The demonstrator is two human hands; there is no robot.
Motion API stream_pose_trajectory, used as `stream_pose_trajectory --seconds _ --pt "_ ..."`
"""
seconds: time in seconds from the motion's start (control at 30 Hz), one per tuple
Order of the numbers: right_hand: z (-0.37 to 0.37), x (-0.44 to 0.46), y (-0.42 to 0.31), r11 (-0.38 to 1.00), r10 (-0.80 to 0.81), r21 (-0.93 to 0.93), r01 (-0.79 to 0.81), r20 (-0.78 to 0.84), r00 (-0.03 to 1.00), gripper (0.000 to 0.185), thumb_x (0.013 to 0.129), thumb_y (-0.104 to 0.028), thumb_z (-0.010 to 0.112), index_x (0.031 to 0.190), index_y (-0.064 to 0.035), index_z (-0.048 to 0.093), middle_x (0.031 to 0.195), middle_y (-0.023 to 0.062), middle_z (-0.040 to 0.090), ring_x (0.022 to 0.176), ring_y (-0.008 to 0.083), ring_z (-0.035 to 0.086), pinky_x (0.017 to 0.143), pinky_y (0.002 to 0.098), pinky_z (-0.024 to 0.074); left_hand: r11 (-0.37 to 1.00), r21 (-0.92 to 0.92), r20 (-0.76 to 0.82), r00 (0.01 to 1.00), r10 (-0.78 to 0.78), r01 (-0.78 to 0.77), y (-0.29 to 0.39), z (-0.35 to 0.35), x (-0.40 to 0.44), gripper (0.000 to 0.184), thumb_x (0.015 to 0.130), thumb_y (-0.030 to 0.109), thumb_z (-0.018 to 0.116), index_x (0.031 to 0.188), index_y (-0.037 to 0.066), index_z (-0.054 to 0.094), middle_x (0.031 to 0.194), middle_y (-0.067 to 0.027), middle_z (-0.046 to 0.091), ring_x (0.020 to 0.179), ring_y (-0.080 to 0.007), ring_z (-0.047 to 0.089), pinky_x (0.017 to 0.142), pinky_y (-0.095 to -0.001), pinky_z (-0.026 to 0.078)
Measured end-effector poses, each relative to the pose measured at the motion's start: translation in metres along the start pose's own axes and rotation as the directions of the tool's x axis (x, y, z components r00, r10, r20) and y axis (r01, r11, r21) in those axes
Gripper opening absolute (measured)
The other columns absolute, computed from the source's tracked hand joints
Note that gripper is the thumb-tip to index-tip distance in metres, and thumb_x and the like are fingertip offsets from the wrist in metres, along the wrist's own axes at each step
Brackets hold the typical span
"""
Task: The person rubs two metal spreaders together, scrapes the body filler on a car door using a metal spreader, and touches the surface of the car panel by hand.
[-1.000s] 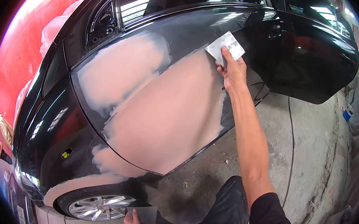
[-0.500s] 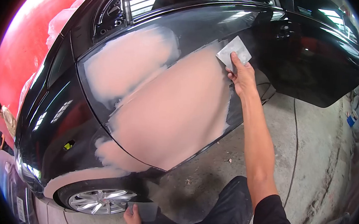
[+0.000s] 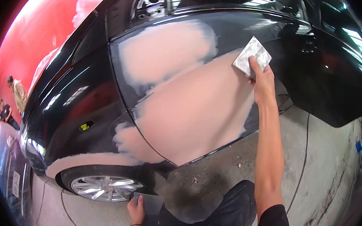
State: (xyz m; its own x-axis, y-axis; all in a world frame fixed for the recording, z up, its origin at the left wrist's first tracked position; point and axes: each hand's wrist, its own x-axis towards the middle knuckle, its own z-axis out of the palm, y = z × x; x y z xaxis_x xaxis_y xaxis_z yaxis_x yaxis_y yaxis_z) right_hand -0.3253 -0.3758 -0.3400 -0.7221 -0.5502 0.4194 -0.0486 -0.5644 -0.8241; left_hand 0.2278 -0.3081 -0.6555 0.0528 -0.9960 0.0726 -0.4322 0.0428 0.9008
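My right hand [image 3: 261, 81] is closed on a pale, smudged square plate [image 3: 252, 58], thumb across its face. The plate is over the upper right end of a large pinkish filler patch [image 3: 194, 109] on the black car door [image 3: 233, 30]; whether it touches the surface I cannot tell. Low in the view, my left hand [image 3: 136, 210] grips a grey translucent sheet [image 3: 152, 204] near the wheel [image 3: 105, 187]. A second pinkish patch [image 3: 166, 51] lies higher on the door, and more filler [image 3: 93, 161] runs along the wheel arch.
Another car door [image 3: 338, 86] stands open at the right. A cable [image 3: 303, 163] runs over the concrete floor [image 3: 284, 196], with a blue container [image 3: 359, 144] near the right edge. Two people [image 3: 18, 93] [image 3: 7, 113] are at the far left by a red wall [image 3: 39, 31].
The view has shifted, so the car appears farther right. My right hand and its plate appear farther right in the view, still at the large patch's upper end. Both hands keep their holds.
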Motion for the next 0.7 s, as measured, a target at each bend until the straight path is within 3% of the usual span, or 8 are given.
stream_pose_trajectory --seconds 0.17,0.3,0.57,0.7 --pt "0.072 -0.084 0.014 0.997 -0.023 -0.074 0.034 0.150 0.988 0.038 0.097 -0.038 0.083 0.116 -0.0089 0.068 0.095 -0.0012 0.073 0.071 0.0068 0.061 0.056 0.0250 0.0442 0.996 -0.084 0.019 1.000 -0.019 0.020 -0.002 0.000 -0.001 0.033 0.106 0.024 0.067 0.105 -0.008 0.075 0.091 -0.0094 0.077 0.085 -0.0141 0.067 0.080 -0.0335 0.054" --pt "0.111 -0.133 0.039 0.980 -0.110 -0.131 0.150 0.272 0.956 0.039 0.097 -0.037 0.083 0.117 -0.0065 0.069 0.094 -0.0001 0.073 0.070 0.0075 0.062 0.055 0.0247 0.0457 0.996 -0.077 0.032 0.999 -0.036 0.038 -0.012 -0.001 0.002 0.032 0.107 0.025 0.068 0.100 -0.006 0.073 0.085 -0.0049 0.073 0.081 -0.0109 0.061 0.075 -0.0321 0.053" --pt "0.117 -0.146 0.027 0.999 0.009 -0.042 0.001 0.246 0.969 0.039 0.098 -0.036 0.082 0.119 -0.0058 0.068 0.095 0.0020 0.073 0.072 0.0111 0.066 0.056 0.0255 0.0493 0.972 -0.232 0.034 0.999 -0.030 0.037 -0.022 -0.002 0.004 0.029 0.107 0.023 0.069 0.102 -0.005 0.074 0.088 -0.0014 0.073 0.082 -0.0083 0.060 0.075 -0.0294 0.052" --pt "0.128 -0.166 0.035 0.965 0.149 0.205 -0.166 0.099 0.984 0.039 0.098 -0.034 0.083 0.122 -0.0069 0.067 0.099 0.0034 0.075 0.075 0.0143 0.071 0.056 0.0262 0.0541 0.971 -0.237 0.032 0.999 -0.030 0.037 -0.034 -0.005 0.007 0.028 0.107 0.022 0.070 0.106 -0.005 0.075 0.092 -0.0023 0.075 0.084 -0.0084 0.062 0.077 -0.0287 0.053"
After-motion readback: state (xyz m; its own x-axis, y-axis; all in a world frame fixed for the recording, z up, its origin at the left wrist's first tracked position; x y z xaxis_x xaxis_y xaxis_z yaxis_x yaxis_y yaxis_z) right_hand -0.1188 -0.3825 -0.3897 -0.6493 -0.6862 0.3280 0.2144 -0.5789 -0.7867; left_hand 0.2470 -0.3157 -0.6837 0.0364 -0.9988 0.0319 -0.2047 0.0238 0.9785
